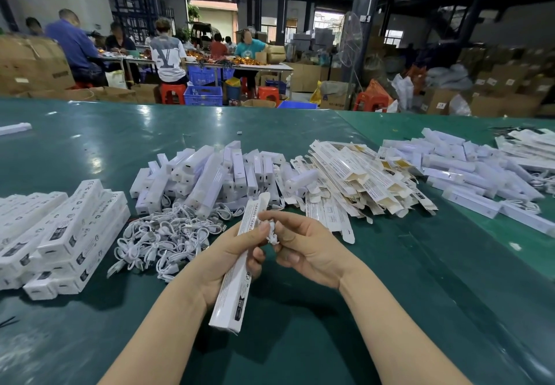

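Note:
My left hand (231, 260) grips a long white printed carton (235, 288), held tilted above the green table (390, 309) with its open flap end pointing away from me. My right hand (303, 249) pinches a small coiled white cable (272, 234) right beside the carton's upper part. The two hands nearly touch at the fingertips.
A heap of white cables (162, 237) lies left of my hands. White lamp bars (204, 174) are piled behind it, flat unfolded cartons (360, 180) to the right, packed cartons (60, 234) stacked at far left, more white bars (480, 168) at far right. People work at tables in the background.

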Available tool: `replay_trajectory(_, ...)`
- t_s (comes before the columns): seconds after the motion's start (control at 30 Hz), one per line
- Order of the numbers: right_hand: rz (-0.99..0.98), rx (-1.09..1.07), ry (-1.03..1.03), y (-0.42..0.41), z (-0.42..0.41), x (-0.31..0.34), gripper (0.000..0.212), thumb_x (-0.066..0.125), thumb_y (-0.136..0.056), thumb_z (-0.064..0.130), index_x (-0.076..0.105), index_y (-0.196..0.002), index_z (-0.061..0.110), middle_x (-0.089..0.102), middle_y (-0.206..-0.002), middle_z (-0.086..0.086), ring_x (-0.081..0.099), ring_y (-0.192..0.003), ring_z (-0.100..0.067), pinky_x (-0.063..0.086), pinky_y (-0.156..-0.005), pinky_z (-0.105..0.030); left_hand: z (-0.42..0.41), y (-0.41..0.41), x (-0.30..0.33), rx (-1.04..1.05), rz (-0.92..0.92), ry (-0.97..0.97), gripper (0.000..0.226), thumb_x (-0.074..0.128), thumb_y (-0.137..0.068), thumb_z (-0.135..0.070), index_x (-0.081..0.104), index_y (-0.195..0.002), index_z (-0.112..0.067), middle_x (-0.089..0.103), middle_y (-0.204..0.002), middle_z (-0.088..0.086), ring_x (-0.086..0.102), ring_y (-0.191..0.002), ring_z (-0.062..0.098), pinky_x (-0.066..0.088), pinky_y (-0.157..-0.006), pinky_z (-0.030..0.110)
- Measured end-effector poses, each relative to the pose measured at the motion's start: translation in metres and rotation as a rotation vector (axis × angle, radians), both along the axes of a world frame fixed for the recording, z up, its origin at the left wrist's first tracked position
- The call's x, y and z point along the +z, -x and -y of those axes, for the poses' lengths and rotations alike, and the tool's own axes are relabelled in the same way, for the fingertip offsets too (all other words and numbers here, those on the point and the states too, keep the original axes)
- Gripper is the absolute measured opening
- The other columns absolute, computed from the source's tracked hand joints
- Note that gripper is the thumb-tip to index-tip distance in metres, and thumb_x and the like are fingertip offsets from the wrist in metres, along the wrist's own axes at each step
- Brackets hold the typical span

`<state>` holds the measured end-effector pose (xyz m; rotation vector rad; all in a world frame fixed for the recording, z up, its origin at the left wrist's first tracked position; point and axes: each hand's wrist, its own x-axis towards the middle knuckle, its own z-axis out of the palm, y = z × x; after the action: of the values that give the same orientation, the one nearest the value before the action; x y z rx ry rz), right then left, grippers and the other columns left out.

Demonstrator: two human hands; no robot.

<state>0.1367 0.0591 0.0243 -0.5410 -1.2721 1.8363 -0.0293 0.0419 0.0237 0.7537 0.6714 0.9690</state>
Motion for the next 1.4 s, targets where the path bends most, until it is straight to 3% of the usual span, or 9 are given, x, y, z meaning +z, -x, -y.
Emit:
replay_trajectory(0.17, -0.069, -0.375, 0.006, -0.004, -0.010, 0.006, 0.016, 0.068, -0.077, 0.024, 0.072, -0.090, 0.016, 0.066, -0.071, 0.000, 0.055, -0.054, -0.006, 0.044, -0.049, -0.015, 0.001, -0.009, 0.004, 0.110, -0.280, -0.033, 0.032, 0.063, -0.088, -0.046, 0.063, -0.105, -0.019, 0.062, -0.069, 0.000, 0.052, -0.048, 0.010, 0.043, -0.039, 0.018)
replay_trajectory(0.3, 0.343, -0.838, -0.329, -0.022, -0.015, 0.009, 0.008, 0.062, -0.090, 0.033, 0.067, -0.095, 0.035, 0.064, -0.071, 0.010, 0.052, -0.057, 0.000, 0.045, -0.059, -0.015, 0.003, -0.005, 0.005, 0.021, -0.352, -0.096, 0.015, 0.059, -0.096, -0.029, 0.072, -0.102, -0.032, 0.068, -0.072, -0.003, 0.056, -0.054, 0.011, 0.046, -0.044, 0.021)
replay_trajectory(0.43, 0.415, -0.734, -0.501, -0.021, -0.009, 0.015, 0.016, 0.058, -0.085, 0.044, 0.066, -0.098, 0.041, 0.065, -0.072, 0.021, 0.050, -0.060, 0.000, 0.044, -0.061, -0.013, 0.004, -0.001, 0.004, -0.094, -0.431, -0.174, 0.020, 0.066, -0.086, -0.028, 0.073, -0.102, -0.038, 0.071, -0.080, -0.004, 0.061, -0.063, 0.012, 0.048, -0.048, 0.022)
replay_trajectory(0.53, 0.521, -0.642, -0.505, -0.021, -0.010, 0.014, 0.016, 0.058, -0.085, 0.045, 0.066, -0.098, 0.042, 0.067, -0.077, 0.016, 0.051, -0.067, -0.001, 0.043, -0.067, -0.016, 0.004, -0.001, 0.002, -0.092, -0.453, -0.190, 0.020, 0.066, -0.089, -0.027, 0.073, -0.105, -0.038, 0.071, -0.082, -0.004, 0.062, -0.066, 0.012, 0.049, -0.050, 0.023)
replay_trajectory(0.83, 0.656, -0.513, -0.449, -0.021, -0.011, 0.011, 0.020, 0.059, -0.097, 0.019, 0.067, -0.103, 0.036, 0.065, -0.096, 0.014, 0.057, -0.079, 0.014, 0.041, -0.076, -0.002, 0.002, -0.006, -0.002, -0.102, -0.518, -0.226, 0.020, 0.063, -0.094, -0.025, 0.075, -0.103, -0.037, 0.072, -0.088, 0.000, 0.063, -0.065, 0.010, 0.051, -0.050, 0.021)
replay_trajectory(1.03, 0.543, -0.528, -0.218, -0.026, -0.012, 0.009, 0.006, 0.068, -0.089, 0.012, 0.069, -0.090, 0.018, 0.073, -0.074, 0.010, 0.056, -0.058, 0.003, 0.045, -0.054, -0.011, 0.000, -0.005, -0.005, -0.062, -0.525, -0.276, 0.038, 0.068, -0.091, -0.026, 0.060, -0.128, -0.034, 0.075, -0.100, 0.008, 0.068, -0.070, 0.016, 0.053, -0.054, 0.026)
replay_trajectory(1.1, 0.544, -0.491, -0.234, -0.027, -0.011, 0.011, 0.003, 0.067, -0.091, 0.019, 0.069, -0.093, 0.018, 0.072, -0.072, 0.013, 0.055, -0.052, 0.001, 0.043, -0.053, -0.010, 0.000, -0.005, -0.005, -0.025, -0.498, -0.278, 0.045, 0.071, -0.089, -0.027, 0.053, -0.129, -0.036, 0.075, -0.100, 0.009, 0.069, -0.071, 0.018, 0.054, -0.053, 0.027)
replay_trajectory(1.23, 0.535, -0.448, -0.294, -0.023, -0.007, 0.015, 0.028, 0.058, -0.087, 0.046, 0.067, -0.104, 0.025, 0.072, -0.084, 0.017, 0.054, -0.051, -0.007, 0.041, -0.056, -0.006, 0.000, -0.005, -0.004, 0.023, -0.465, -0.297, 0.043, 0.071, -0.087, -0.029, 0.054, -0.126, -0.039, 0.075, -0.100, 0.008, 0.070, -0.071, 0.023, 0.053, -0.053, 0.028)
replay_trajectory(1.4, 0.503, -0.385, -0.337, -0.021, -0.005, 0.016, 0.025, 0.059, -0.091, 0.038, 0.062, -0.112, 0.025, 0.071, -0.087, 0.019, 0.051, -0.050, -0.009, 0.043, -0.056, -0.012, 0.000, -0.004, -0.004, 0.038, -0.445, -0.301, 0.039, 0.068, -0.090, -0.026, 0.055, -0.125, -0.037, 0.075, -0.100, 0.009, 0.070, -0.069, 0.023, 0.053, -0.051, 0.027)
